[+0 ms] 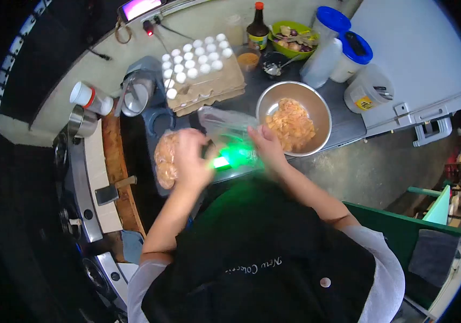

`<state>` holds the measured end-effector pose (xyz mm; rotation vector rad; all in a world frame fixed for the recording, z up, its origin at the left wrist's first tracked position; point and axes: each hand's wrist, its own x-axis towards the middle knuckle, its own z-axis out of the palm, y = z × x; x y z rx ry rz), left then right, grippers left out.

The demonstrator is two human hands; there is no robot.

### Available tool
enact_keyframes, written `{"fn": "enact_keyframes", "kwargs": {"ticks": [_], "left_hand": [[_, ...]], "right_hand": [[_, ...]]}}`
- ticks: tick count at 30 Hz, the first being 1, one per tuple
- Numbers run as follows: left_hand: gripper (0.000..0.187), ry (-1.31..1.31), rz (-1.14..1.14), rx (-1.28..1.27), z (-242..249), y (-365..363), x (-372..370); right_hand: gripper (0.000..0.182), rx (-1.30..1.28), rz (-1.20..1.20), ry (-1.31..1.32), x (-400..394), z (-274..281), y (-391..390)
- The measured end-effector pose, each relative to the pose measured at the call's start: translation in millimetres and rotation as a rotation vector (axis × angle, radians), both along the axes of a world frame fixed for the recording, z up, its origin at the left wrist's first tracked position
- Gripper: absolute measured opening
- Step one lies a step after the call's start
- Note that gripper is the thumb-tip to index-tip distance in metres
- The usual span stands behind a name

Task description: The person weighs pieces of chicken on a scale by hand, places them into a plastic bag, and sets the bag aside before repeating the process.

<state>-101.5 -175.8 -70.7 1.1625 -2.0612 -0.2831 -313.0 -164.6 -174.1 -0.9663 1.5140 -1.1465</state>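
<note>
Counter: dark work surface, running from the upper left to the right, bearing all items below.

Egg tray: cardboard, stacked, at the back centre; white eggs fill its rear rows, front cells bare.

Metal bowl: round, steel, right of centre; holds a heap of pale orange minced or shredded food. It stands just beside the right hand.

Clear plastic bag: thin, crumpled, lying between the egg tray and the two hands, left of the metal bowl. A bright green glow sits at its near edge; its source cannot be told.

Filled bag: plastic, packed with the same orange food, on the counter at the left, partly covered by the left hand.

Left hand: blurred, fingers curled down over the filled bag and the near edge of the clear plastic bag; whether it truly clenches either cannot be told.

Right hand: blurred, fingers pinched on the right edge of the clear plastic bag, touching the rim side of the metal bowl.

Two tubs with blue lids: white, rear right.

Green bowl: rear, holds onions or similar.

Sauce bottle: dark, red cap, beside the green bowl.

Cleaver: on the wooden board at the left, well apart from the hands.
</note>
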Motion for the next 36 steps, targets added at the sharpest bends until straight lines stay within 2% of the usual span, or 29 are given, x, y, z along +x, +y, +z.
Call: {"fn": "enact_keyframes", "kwargs": {"ticks": [1,2,4,5,7,8,9,10,11,12,13,14,16,17,18,19,20,21,22,23,24,26,27,28,30,31,33,34,36], "left_hand": [[0.044,0.011,-0.047,0.037,-2.2,13.2,-9.0],[0.042,-0.072,0.025,0.108,9.9,22.7,-15.8],[0.034,-0.079,0.099,0.145,-15.6,9.0,-8.6],[0.034,-0.085,0.101,0.144,-27.1,-0.6,2.0],[0.026,0.116,0.144,0.618,-54.8,-23.4,32.5],[0.019,0.351,0.137,0.572,-92.4,-33.6,50.2],[0.019,0.505,0.081,0.636,-97.3,-38.0,59.8],[0.02,0.659,0.026,0.702,-95.2,-39.9,65.6],[0.02,0.657,0.027,0.705,-94.5,-37.7,68.9],[0.023,0.63,-0.077,0.854,-82.2,-30.7,66.6],[0.026,0.6,-0.185,1.0,-68.0,-23.5,64.5],[0.025,0.116,-0.198,0.538,-51.5,-16.6,64.4],[0.021,-0.006,-0.161,0.335,-60.9,-15.4,67.8],[0.021,-0.006,-0.172,0.333,-63.3,-19.4,70.8],[0.018,0.062,-0.057,0.281,-63.7,-23.6,74.5],[0.014,0.129,0.055,0.23,-63.5,-27.5,77.9],[0.014,0.129,0.042,0.232,-62.4,-29.7,81.0],[0.013,0.229,0.054,0.447,-55.7,-31.2,83.8],[0.012,0.328,0.07,0.657,-51.0,-34.2,87.9],[0.008,0.478,-0.065,0.717,-73.9,-41.2,96.1],[0.008,0.48,-0.069,0.704,-71.0,-44.3,97.3],[0.011,0.65,-0.325,1.156,-67.3,-43.1,99.9],[0.013,0.608,-0.464,1.136,-70.0,-44.0,99.8],[0.013,0.609,-0.471,1.139,-72.9,-42.8,97.5],[0.012,0.841,-0.603,1.209,-76.6,-37.2,88.7],[0.012,0.848,-0.603,1.212,-77.1,-35.1,82.6],[0.012,0.414,-0.36,0.92,-76.1,-32.4,70.4],[0.012,0.421,-0.351,0.922,-73.3,-29.8,67.6],[0.014,0.077,-0.133,0.582,-67.1,-26.8,63.1]], "right_hand": [[0.037,-0.034,0.034,-0.197,14.0,11.0,1.7],[0.037,-0.03,0.048,-0.2,29.8,22.5,0.3],[0.037,-0.114,0.108,-0.544,57.8,37.8,-1.4],[0.046,-0.202,0.21,-0.23,59.2,-0.6,-12.0],[0.049,-0.213,0.259,-0.312,66.9,16.8,-9.8],[0.058,-0.22,0.312,-0.388,69.2,23.1,-9.5],[0.072,-0.235,0.322,-0.375,70.4,-2.2,-14.9],[0.072,-0.235,0.319,-0.375,74.7,-12.6,-17.1],[0.072,-0.241,0.295,-0.298,79.8,-23.4,-18.1],[0.073,-0.247,0.271,-0.221,84.2,-28.0,-17.8],[0.078,-0.157,0.263,-0.429,86.3,-1.1,-12.7],[0.078,-0.154,0.26,-0.428,87.7,-0.5,-13.6],[0.083,-0.168,0.307,-0.502,91.4,11.1,-20.0],[0.086,-0.11,0.307,-0.47,91.7,17.9,-17.0],[0.086,-0.111,0.294,-0.467,92.4,20.4,-15.7],[0.088,-0.119,0.289,-0.357,92.5,21.6,-14.4],[0.089,-0.124,0.286,-0.244,92.1,22.4,-12.8],[0.089,-0.124,0.279,-0.24,90.9,23.4,-10.5],[0.088,-0.077,0.186,0.035,88.7,25.0,-8.4],[0.087,-0.034,0.092,0.31,86.5,27.6,-8.7],[0.087,-0.047,0.09,0.314,83.6,32.9,-9.9],[0.078,-0.159,0.061,0.471,79.0,43.3,-7.5],[0.067,-0.236,0.057,0.456,77.6,44.2,-7.4],[0.067,-0.232,0.052,0.461,74.9,42.3,-6.6],[0.067,-0.204,0.082,0.382,68.0,34.8,-5.2],[0.067,-0.2,0.085,0.386,63.1,33.4,-4.5],[0.064,-0.254,0.059,0.424,51.4,31.0,-2.7],[0.064,-0.252,0.07,0.424,48.0,30.0,-0.6],[0.047,-0.245,0.112,0.45,41.2,28.4,2.5]]}}
